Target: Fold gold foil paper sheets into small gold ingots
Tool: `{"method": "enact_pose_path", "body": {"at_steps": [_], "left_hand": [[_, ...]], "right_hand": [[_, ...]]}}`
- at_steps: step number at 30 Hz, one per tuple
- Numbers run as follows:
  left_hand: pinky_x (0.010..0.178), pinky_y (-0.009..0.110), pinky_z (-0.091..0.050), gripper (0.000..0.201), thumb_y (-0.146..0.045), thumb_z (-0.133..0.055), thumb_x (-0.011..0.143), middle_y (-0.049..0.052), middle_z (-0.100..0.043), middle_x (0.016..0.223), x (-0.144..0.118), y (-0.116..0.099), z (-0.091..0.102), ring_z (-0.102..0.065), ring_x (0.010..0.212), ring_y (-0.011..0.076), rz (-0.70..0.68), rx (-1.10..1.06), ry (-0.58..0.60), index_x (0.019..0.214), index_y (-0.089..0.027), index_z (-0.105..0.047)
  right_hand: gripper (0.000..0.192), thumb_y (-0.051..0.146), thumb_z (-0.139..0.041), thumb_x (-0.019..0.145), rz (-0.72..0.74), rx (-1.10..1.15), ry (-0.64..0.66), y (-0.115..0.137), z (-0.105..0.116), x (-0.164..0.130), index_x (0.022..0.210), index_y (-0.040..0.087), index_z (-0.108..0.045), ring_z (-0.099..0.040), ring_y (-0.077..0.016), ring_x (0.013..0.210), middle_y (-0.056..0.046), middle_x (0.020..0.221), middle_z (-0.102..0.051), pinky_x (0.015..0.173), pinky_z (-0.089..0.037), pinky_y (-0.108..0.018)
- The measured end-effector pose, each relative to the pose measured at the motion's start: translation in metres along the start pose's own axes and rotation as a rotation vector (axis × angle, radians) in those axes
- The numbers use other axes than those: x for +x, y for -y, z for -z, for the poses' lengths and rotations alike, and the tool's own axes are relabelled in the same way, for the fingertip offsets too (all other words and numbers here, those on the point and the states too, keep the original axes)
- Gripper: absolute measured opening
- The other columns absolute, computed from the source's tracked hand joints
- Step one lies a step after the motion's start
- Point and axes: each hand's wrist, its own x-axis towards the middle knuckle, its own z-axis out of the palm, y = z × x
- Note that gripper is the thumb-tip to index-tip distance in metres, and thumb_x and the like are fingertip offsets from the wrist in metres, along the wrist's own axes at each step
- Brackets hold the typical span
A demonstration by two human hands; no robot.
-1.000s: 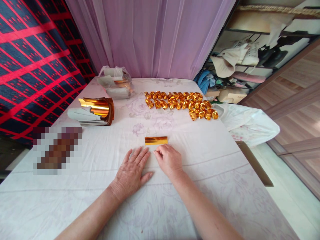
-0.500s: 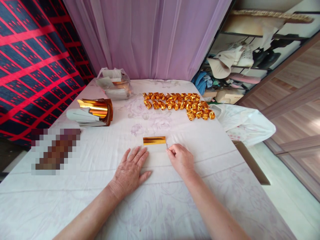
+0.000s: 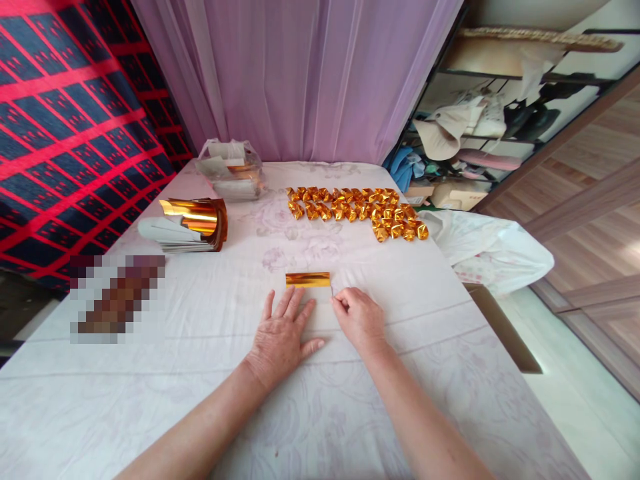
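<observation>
A sheet of gold foil paper (image 3: 308, 279) lies flat on the cloth in front of me, showing as a shiny gold strip. Below the strip the pale part is hard to tell from the cloth. My left hand (image 3: 283, 335) rests palm down with fingers spread, its fingertips at the strip's lower edge. My right hand (image 3: 359, 319) is closed in a pinch at the sheet's lower right edge. Several folded gold foil pieces (image 3: 352, 212) sit in rows farther back. To the left stands a curved stack of gold foil sheets (image 3: 193, 223).
A clear plastic bag (image 3: 235, 177) of paper sits at the table's back left. A white plastic bag (image 3: 500, 247) lies by the right edge, near a shelf with hats and shoes. A purple curtain (image 3: 305, 80) hangs behind the table (image 3: 210, 300). One blurred patch covers something at left.
My left hand has slid right and slightly forward to the strip's lower edge. My right hand stays pinched at the sheet's right side. The view has shifted slightly.
</observation>
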Motion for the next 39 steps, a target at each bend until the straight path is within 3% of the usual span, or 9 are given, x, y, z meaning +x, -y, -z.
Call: {"method": "enact_pose_path", "body": {"at_steps": [10, 17, 21, 24, 29, 33, 39], "left_hand": [[0.116, 0.059, -0.013, 0.066, -0.067, -0.041, 0.091, 0.015, -0.043, 0.151, -0.029, 0.033, 0.005, -0.037, 0.139, 0.0351, 0.062, 0.065, -0.038, 0.133, -0.02, -0.059], [0.117, 0.058, -0.012, 0.061, -0.061, -0.047, 0.09, 0.014, -0.044, 0.15, -0.03, 0.034, 0.0, -0.038, 0.139, 0.0348, 0.055, 0.063, -0.061, 0.133, -0.019, -0.058], [0.114, 0.059, -0.019, 0.061, -0.059, -0.044, 0.092, 0.015, -0.048, 0.146, -0.03, 0.036, -0.008, -0.04, 0.137, 0.0351, 0.076, 0.028, -0.111, 0.133, -0.015, -0.056], [0.113, 0.056, -0.026, 0.057, -0.056, -0.043, 0.094, 0.016, -0.052, 0.143, -0.032, 0.04, -0.014, -0.043, 0.134, 0.0338, 0.066, -0.029, -0.179, 0.131, -0.014, -0.055], [0.11, 0.054, -0.032, 0.055, -0.052, -0.043, 0.096, 0.017, -0.052, 0.142, -0.029, 0.047, -0.017, -0.046, 0.133, 0.031, 0.047, -0.132, -0.233, 0.136, -0.015, -0.048], [0.11, 0.053, -0.034, 0.057, -0.048, -0.046, 0.095, 0.016, -0.051, 0.143, -0.02, 0.053, -0.021, -0.046, 0.132, 0.03, 0.115, -0.172, -0.217, 0.142, -0.016, -0.042], [0.109, 0.053, -0.035, 0.053, -0.045, -0.049, 0.094, 0.016, -0.052, 0.143, -0.008, 0.061, -0.023, -0.048, 0.131, 0.0298, 0.169, -0.195, -0.192, 0.139, -0.018, -0.048]], "right_hand": [[0.02, 0.026, -0.057, 0.088, 0.018, -0.003, -0.032, -0.003, -0.003, -0.001, 0.069, 0.022, -0.056, -0.057, -0.0152, 0.066, 0.001, 0.067, -0.062, 0.059, -0.031, -0.027], [0.019, 0.028, -0.057, 0.087, 0.022, 0.011, -0.063, -0.004, -0.006, -0.001, 0.069, 0.023, -0.057, -0.056, -0.0153, 0.064, 0.0, 0.066, -0.062, 0.058, -0.032, -0.026], [0.018, 0.03, -0.055, 0.087, 0.017, 0.074, -0.113, -0.006, -0.009, -0.002, 0.072, 0.023, -0.06, -0.058, -0.0153, 0.065, 0.0, 0.069, -0.063, 0.059, -0.036, -0.026], [0.019, 0.028, -0.048, 0.09, 0.039, 0.146, -0.198, -0.008, -0.011, -0.001, 0.084, 0.022, -0.065, -0.06, -0.0154, 0.068, -0.003, 0.078, -0.066, 0.065, -0.042, -0.026], [0.027, 0.031, -0.049, 0.09, 0.103, 0.079, -0.263, -0.01, -0.015, 0.002, 0.106, 0.018, -0.067, -0.061, -0.0237, 0.098, -0.011, 0.105, -0.068, 0.085, -0.046, -0.035], [0.026, 0.033, -0.05, 0.091, 0.105, 0.07, -0.228, -0.009, -0.017, 0.004, 0.101, 0.022, -0.072, -0.061, -0.0233, 0.103, -0.009, 0.11, -0.068, 0.09, -0.045, -0.037], [0.026, 0.03, -0.049, 0.092, 0.134, 0.106, -0.197, -0.01, -0.017, 0.005, 0.094, 0.023, -0.074, -0.063, -0.021, 0.101, -0.007, 0.106, -0.07, 0.089, -0.046, -0.035]]}}
